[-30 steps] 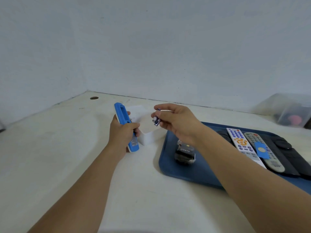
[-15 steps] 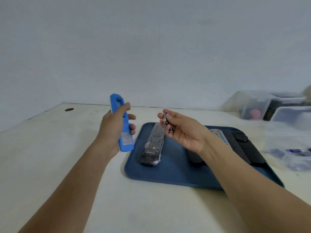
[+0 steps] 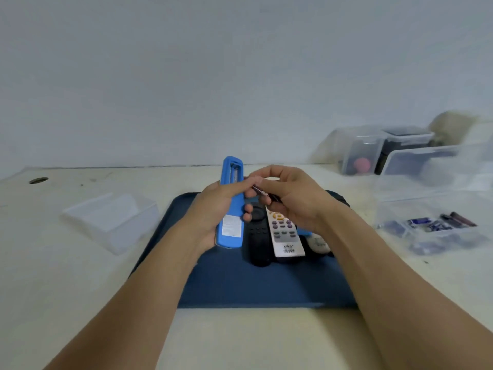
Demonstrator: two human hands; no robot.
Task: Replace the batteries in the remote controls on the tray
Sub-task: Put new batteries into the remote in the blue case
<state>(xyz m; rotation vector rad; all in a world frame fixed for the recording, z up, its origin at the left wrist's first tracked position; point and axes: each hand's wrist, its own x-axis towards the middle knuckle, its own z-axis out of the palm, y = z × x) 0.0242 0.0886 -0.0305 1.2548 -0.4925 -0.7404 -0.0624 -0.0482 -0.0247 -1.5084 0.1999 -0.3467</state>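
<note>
My left hand grips a blue remote held upright over the dark blue tray, back side toward me with its battery compartment open at the top. Close beside it, my right hand pinches two small dark batteries near the remote's upper half. Beneath my hands on the tray lie a black remote, a white remote with purple and grey buttons, and further remotes mostly hidden by my right forearm.
A clear plastic box sits on the table left of the tray. At the right a clear container holds several batteries. More plastic boxes stand at the back right by the wall.
Both hands have come together over the tray; the batteries in my right hand are now beside the blue remote. The view has swung right, so the tray lies centred.
</note>
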